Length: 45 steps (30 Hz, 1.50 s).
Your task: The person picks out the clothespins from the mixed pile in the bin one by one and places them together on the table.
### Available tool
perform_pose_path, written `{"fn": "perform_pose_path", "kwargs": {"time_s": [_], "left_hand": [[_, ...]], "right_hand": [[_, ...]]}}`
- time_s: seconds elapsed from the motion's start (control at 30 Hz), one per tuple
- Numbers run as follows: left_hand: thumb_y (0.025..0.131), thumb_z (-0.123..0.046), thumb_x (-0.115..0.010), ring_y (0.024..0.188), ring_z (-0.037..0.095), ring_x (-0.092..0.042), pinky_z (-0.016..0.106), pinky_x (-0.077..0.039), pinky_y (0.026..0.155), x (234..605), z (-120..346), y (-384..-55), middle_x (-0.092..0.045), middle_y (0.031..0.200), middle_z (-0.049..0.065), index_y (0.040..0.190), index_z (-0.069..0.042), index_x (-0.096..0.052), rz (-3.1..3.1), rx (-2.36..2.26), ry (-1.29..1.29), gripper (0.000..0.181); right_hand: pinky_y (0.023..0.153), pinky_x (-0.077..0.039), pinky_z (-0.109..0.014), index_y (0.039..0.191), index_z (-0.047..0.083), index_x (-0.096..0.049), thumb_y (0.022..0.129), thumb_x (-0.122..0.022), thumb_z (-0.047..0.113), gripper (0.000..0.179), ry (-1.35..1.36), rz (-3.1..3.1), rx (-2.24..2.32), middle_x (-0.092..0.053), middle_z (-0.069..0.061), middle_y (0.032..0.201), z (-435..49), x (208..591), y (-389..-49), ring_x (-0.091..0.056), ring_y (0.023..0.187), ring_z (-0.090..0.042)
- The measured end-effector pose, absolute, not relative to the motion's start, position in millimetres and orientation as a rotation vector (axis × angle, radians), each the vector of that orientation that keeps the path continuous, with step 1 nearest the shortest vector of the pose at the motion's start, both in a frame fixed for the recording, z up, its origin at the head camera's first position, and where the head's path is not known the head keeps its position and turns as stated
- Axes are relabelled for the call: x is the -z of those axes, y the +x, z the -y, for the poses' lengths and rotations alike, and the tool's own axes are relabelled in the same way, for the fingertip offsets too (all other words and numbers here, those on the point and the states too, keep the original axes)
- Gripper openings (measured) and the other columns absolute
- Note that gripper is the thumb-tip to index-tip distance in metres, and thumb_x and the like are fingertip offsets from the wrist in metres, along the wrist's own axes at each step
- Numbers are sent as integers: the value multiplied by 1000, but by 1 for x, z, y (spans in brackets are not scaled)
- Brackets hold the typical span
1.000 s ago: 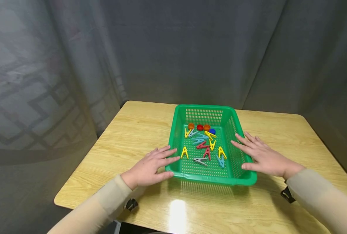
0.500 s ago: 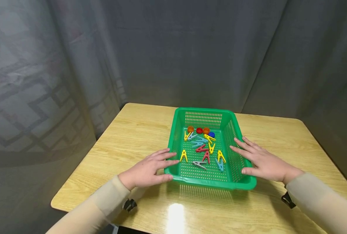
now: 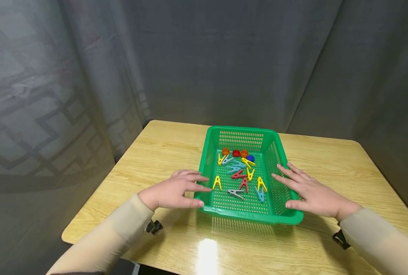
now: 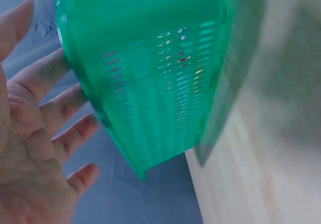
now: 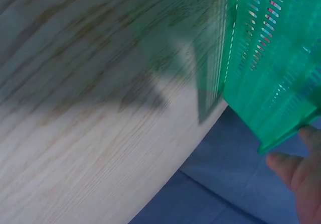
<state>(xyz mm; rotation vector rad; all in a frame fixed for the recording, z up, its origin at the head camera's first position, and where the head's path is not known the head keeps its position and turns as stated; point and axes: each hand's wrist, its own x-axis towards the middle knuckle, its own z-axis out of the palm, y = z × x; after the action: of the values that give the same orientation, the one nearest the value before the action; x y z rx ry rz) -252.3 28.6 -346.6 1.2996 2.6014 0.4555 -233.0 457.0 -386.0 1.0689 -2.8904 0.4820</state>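
Observation:
A green plastic basket with perforated walls stands on the wooden table. Spread over its floor are clothespins, among them a yellow clothespin, a grey clothespin, a red clothespin and a blue clothespin. Small round caps line the far end, including a red cap and a blue cap. My left hand is spread at the left rim, fingertips over it and nothing in its grasp. Over the right rim reach the straight fingers of my right hand, thumb near the front corner.
The wooden table extends on both sides of the basket, its back edge close behind. Grey curtains hang behind and at the sides. Each wrist carries a black strap mount, such as the left wrist mount.
My left hand has lifted slightly, its thumb rising toward the rim. The right hand stays at the right rim. The basket and its contents keep their places, with only small camera shifts.

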Motion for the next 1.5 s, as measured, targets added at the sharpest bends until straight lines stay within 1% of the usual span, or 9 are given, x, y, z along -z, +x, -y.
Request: {"fn": "perform_pose_path", "kwargs": {"time_s": [0.3,0.5,0.63,0.83,0.9,1.0,1.17,1.3,1.5], "left_hand": [[91,-50,-60,136,22,-33,52,-21,107,312,-60,-291,-50,140,-2,135,-25,-57,-2574,-308,1253,51],[90,-51,-61,138,21,-29,52,-20,110,290,-94,-319,-45,145,-5,140,-31,-51,-2581,-169,1174,54],[91,-50,-61,140,21,-27,48,-21,112,286,-119,-335,-42,148,-6,141,-31,-49,-2589,-149,1156,55],[92,-44,-62,141,21,-27,49,-25,111,298,-155,-350,-42,148,-4,140,-28,-51,-2634,-223,1081,52],[92,-41,-62,139,20,-31,48,-27,110,305,-164,-354,-44,146,-4,139,-26,-52,-2645,-239,1062,50],[92,-38,-64,130,20,-41,46,-34,104,318,-173,-359,-50,139,-3,135,-23,-57,-2669,-223,1047,45],[90,-36,-67,114,18,-52,45,-36,98,342,-175,-367,-58,127,-5,126,-22,-63,-2702,-180,951,39],[89,-36,-69,105,17,-54,41,-36,94,354,-173,-371,-61,119,-8,122,-20,-63,-2705,-115,838,37],[87,-36,-71,98,17,-53,40,-38,88,359,-177,-374,-63,104,-6,105,-20,-64,-2677,18,717,25]], "right_hand": [[93,-27,-73,151,23,-33,85,-72,33,78,1062,2896,-507,-10,0,161,-456,386,-232,2,146,-30],[95,-26,-72,151,24,-33,85,-72,33,77,1057,2903,-528,-10,0,161,-456,388,-232,2,146,-29],[96,-25,-72,151,24,-33,85,-71,33,76,1047,2910,-538,-10,1,161,-457,389,-232,2,146,-29],[96,-26,-71,151,24,-33,85,-71,34,76,1044,2912,-532,-11,1,161,-457,390,-233,0,146,-31],[96,-26,-71,151,24,-33,85,-71,35,76,1047,2909,-525,-11,1,161,-457,391,-234,1,146,-29],[97,-26,-71,151,23,-33,85,-71,36,77,1052,2907,-527,-11,0,161,-457,391,-234,1,147,-28],[97,-25,-72,150,21,-36,84,-73,33,77,1062,2893,-528,-12,-1,161,-455,392,-235,-3,146,-36],[100,-23,-70,150,21,-35,84,-72,33,76,1055,2895,-539,-12,0,161,-455,391,-234,-4,145,-36],[100,-23,-69,151,21,-34,86,-71,34,76,1039,2899,-559,-11,2,161,-455,388,-232,0,146,-30]]}}
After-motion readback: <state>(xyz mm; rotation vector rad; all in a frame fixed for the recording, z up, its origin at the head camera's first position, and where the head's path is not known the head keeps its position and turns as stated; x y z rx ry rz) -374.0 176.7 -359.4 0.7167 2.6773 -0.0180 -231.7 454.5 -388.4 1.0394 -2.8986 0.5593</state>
